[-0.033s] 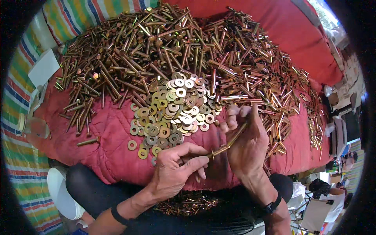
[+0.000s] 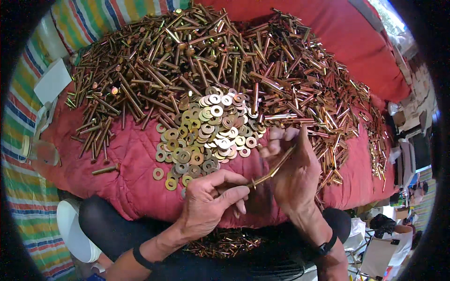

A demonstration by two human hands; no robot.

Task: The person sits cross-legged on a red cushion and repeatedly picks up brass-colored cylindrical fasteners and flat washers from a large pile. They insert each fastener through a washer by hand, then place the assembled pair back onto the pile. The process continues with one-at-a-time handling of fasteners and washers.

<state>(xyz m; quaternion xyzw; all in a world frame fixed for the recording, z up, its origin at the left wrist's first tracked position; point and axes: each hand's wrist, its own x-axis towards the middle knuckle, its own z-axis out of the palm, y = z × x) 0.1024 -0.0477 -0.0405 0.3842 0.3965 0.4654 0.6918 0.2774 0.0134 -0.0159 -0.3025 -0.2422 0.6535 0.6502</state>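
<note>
My left hand (image 2: 213, 199) is closed, its thumb and forefinger pinching the end of a brass-coloured bolt (image 2: 261, 180). A washer (image 2: 253, 183) sits around the bolt just beyond my fingertips. My right hand (image 2: 300, 175) is turned palm up, its fingers curled around a slim metal sleeve (image 2: 284, 160). The bolt's far end meets the sleeve at a slight angle; how far it is inside, I cannot tell. Both hands are above the near edge of the red quilted cloth (image 2: 136, 187), just in front of a pile of loose washers (image 2: 211, 131).
Behind the washers lies a large heap of bolts (image 2: 154, 70), with a heap of metal sleeves (image 2: 323, 103) to the right. One loose bolt (image 2: 106, 169) rests at the left. More small metal pieces (image 2: 225, 243) lie below, between my legs. A white bucket (image 2: 75, 229) stands lower left.
My right hand's fingers have shifted slightly left, and the sleeve has tilted a little, more nearly in line with the bolt. My left hand has barely moved.
</note>
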